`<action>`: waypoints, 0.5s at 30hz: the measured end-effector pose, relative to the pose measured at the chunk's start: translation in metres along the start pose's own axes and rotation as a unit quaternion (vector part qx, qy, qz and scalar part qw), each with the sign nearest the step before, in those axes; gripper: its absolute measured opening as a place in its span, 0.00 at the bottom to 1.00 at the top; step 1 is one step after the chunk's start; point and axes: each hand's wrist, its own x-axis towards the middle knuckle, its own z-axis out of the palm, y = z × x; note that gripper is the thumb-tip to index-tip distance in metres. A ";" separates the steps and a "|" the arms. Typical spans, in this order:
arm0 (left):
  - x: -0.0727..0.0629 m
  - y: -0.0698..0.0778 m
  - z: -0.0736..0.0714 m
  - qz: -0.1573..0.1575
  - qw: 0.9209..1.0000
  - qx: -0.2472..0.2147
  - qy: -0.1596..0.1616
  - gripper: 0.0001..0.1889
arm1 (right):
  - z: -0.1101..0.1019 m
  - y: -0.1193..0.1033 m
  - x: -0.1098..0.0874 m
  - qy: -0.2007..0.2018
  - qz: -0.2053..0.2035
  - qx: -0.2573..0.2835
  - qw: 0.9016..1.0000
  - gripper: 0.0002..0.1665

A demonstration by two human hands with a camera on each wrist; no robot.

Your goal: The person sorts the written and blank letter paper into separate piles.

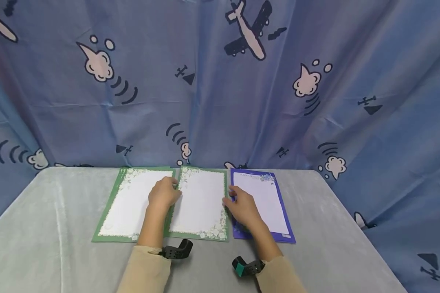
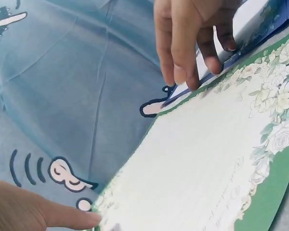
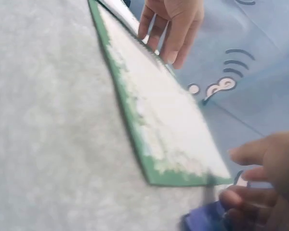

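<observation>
A green-bordered floral sheet (image 1: 201, 203) lies flat on the table between the two hands. At its left edge, the left hand (image 1: 165, 193) touches the border with relaxed fingers. The right hand (image 1: 243, 205) is by the opposite edge, thumb and fingers spread; the right wrist view is blurred, so contact there is hard to tell. To the left lies another green-bordered floral sheet (image 1: 132, 203), partly covered by the left hand and forearm. A purple-blue bordered sheet (image 1: 265, 199) lies at the right, partly under the right hand and forearm.
The sheets lie near the back of a grey cloth-covered table (image 1: 33, 244). Behind it hangs a blue curtain (image 1: 212, 101) printed with planes and clouds. Black straps with small devices (image 1: 177, 250) are worn on both wrists.
</observation>
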 end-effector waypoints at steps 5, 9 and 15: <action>0.002 -0.003 0.005 0.020 0.999 -0.028 -0.006 0.21 | 0.003 0.003 0.000 0.008 0.002 0.033 0.999 0.25; 0.004 -0.004 0.008 0.044 0.998 -0.052 -0.011 0.21 | 0.003 0.005 0.000 0.006 0.007 0.070 0.998 0.21; 0.006 -0.007 0.006 0.050 0.991 -0.122 -0.027 0.19 | 0.000 0.008 0.001 -0.001 0.025 0.085 0.996 0.18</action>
